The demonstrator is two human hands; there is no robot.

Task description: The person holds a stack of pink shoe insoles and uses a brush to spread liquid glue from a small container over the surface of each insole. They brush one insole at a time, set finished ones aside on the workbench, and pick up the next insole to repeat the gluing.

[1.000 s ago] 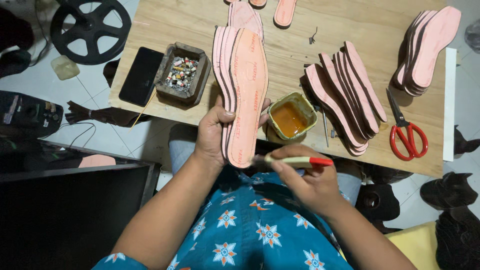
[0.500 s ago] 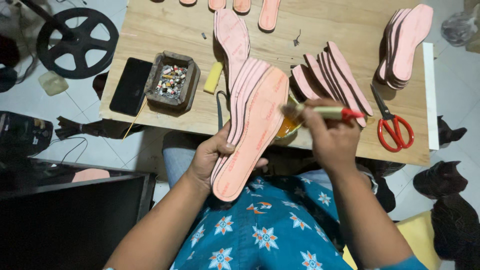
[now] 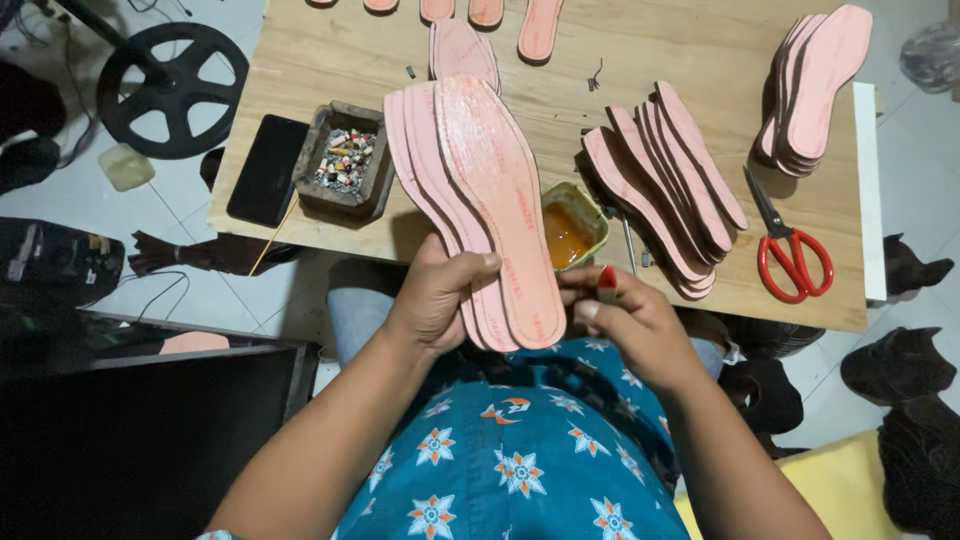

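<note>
A wooden worktop (image 3: 690,50) fills the upper frame, and over its near edge at centre the left hand (image 3: 440,300) grips a fanned stack of pink insoles (image 3: 480,200) by the heel ends, fingers curled shut. They look light, thin and bendy, so holding near the heel suits them. Lower centre, the right hand (image 3: 630,325) pinches a red-tipped brush handle (image 3: 606,281) beside the small glue tin (image 3: 570,225).

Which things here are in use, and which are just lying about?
In use: insoles fanned in left hand; red-tipped brush in right hand; glue tin.

Lying about: scissors, phone, tray of bits, wheel.
</note>
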